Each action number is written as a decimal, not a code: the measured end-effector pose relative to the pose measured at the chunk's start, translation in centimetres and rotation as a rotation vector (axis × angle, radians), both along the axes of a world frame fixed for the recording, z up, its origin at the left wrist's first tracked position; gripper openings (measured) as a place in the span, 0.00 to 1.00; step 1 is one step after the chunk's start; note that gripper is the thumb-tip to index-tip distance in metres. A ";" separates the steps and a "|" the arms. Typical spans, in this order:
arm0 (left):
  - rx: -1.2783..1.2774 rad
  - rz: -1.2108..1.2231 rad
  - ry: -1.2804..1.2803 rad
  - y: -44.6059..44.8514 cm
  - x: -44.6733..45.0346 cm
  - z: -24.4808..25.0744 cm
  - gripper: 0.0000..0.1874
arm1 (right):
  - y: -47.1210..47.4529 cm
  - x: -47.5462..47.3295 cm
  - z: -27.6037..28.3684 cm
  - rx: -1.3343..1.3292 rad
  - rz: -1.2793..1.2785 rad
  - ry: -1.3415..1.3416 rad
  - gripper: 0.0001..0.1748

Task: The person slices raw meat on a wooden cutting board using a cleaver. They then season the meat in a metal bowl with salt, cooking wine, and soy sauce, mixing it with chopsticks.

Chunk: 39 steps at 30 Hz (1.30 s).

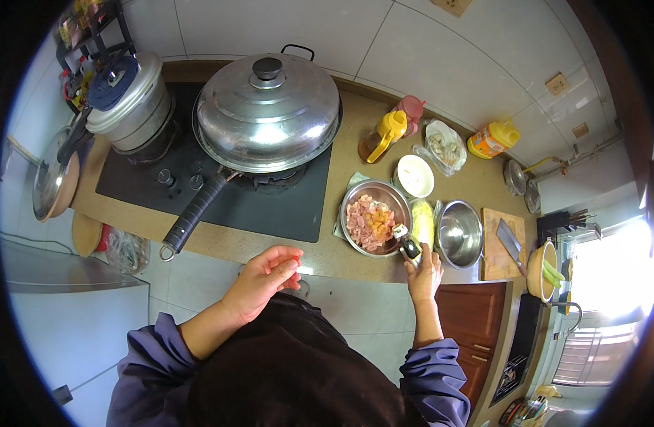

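Observation:
My right hand (pixel 425 275) grips a dark glass bottle (pixel 409 248), its mouth tilted over the near right rim of a steel bowl (pixel 403 205). Cut raw meat (pixel 364 221) lies in the bowl with an orange-brown patch on it; whether liquid flows from the bottle cannot be seen. My left hand (pixel 268 280), in front of the counter's edge, pinches a small red cap (pixel 296 260) between thumb and fingers. Beside the meat bowl are a white bowl (pixel 415 176), a yellow-green wrapped vegetable (pixel 423 221) and a second steel bowl (pixel 459 235).
A large lidded wok (pixel 268 123) covers much of the black hob, its handle (pixel 196 213) jutting over the counter edge. A knife (pixel 511 243) lies on a wooden board (pixel 492 267) at right. Oil bottles (pixel 383 136) and a yellow jug (pixel 492 140) stand behind.

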<state>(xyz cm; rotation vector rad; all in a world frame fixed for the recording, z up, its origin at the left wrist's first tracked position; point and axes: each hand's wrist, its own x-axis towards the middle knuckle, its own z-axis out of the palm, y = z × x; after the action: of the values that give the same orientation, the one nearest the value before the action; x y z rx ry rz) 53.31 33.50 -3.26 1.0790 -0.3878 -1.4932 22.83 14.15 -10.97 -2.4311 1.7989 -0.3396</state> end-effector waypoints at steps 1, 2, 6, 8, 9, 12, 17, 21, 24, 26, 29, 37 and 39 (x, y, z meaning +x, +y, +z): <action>0.000 -0.002 -0.001 -0.1 0.0 0.0 0.13 | -0.1 0.0 0.0 0.000 0.002 0.005 0.38; 0.001 -0.003 -0.001 -0.1 0.0 0.0 0.13 | -0.2 -0.1 0.0 0.001 0.004 0.010 0.38; 0.000 -0.009 -0.003 -0.3 0.0 -0.2 0.13 | -0.4 -0.2 -0.1 -0.001 0.012 0.027 0.38; 0.002 -0.011 -0.002 -0.3 0.0 -0.2 0.13 | -0.5 -0.2 -0.1 -0.005 0.019 0.031 0.38; 0.003 -0.010 -0.001 -0.3 0.0 -0.2 0.13 | -0.6 -0.2 -0.1 -0.006 0.024 0.031 0.38; 0.004 -0.010 -0.005 -0.4 0.1 -0.3 0.14 | -0.8 -0.3 -0.2 -0.022 0.037 0.035 0.38; 0.002 -0.016 -0.010 -0.6 0.2 -0.3 0.15 | -1.0 -0.1 -0.1 -0.031 0.048 0.044 0.39; 0.003 -0.022 -0.011 -0.8 0.3 -0.4 0.15 | -1.2 0.0 0.0 -0.048 0.063 0.048 0.39; 0.009 -0.021 -0.008 -0.9 0.3 -0.5 0.14 | -1.3 0.0 0.2 -0.050 0.069 0.054 0.39; 0.012 -0.024 -0.011 -1.0 0.3 -0.5 0.13 | -1.5 0.0 0.3 -0.058 0.077 0.061 0.39; 0.013 -0.030 -0.015 -1.1 0.3 -0.6 0.14 | -1.6 -0.1 0.3 -0.076 0.087 0.072 0.38; 0.022 -0.026 -0.011 -1.1 0.1 -0.6 0.16 | -1.7 -0.3 0.6 -0.074 0.092 0.085 0.37; 0.017 -0.024 -0.008 -1.1 0.1 -0.7 0.16 | -1.8 -0.3 0.7 -0.078 0.100 0.094 0.37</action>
<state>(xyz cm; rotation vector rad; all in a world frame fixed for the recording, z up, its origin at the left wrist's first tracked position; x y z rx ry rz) 53.40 32.42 -3.93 1.0978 -0.3954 -1.5169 22.54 12.39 -10.29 -2.6214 1.7217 -0.2971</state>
